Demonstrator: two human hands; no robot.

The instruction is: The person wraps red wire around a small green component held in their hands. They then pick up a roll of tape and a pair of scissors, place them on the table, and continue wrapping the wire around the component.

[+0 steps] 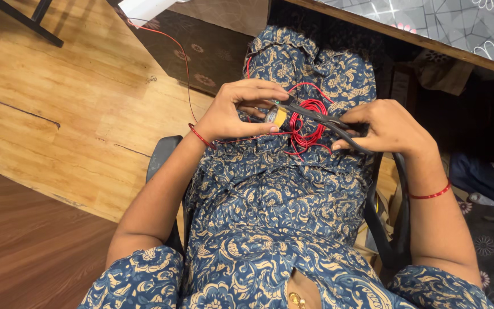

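Wooden floor (58, 114), seated lap in blue patterned fabric (270, 194). Left hand (232, 111): fingers pinched on small yellow-tipped component (277, 114). Right hand (387, 127): closed around black pliers (321, 117), tip meeting component. Red wire coil (310, 129) between hands, on lap. Patterned worktop (458, 28) far right.
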